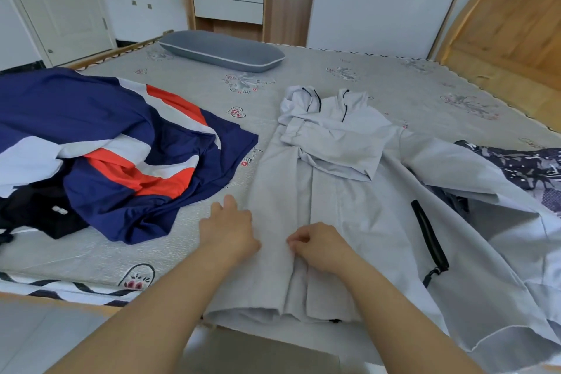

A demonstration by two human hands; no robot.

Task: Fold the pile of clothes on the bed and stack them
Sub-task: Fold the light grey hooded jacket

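While the pale grey jacket (349, 191) lay spread on the bed (394, 76), the head view showed its left side folded inward. The left hand (227, 229) rested on that fold, fingers loosely bent, apparently smoothing it. The right hand (315, 244) pinched the central fabric, likely to steady it. The unfolded navy, white and orange garment (121, 146) lay heaped alongside.

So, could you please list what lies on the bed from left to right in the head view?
Black garment → navy, white and orange striped garment → pale grey zip jacket → dark floral-patterned fabric.
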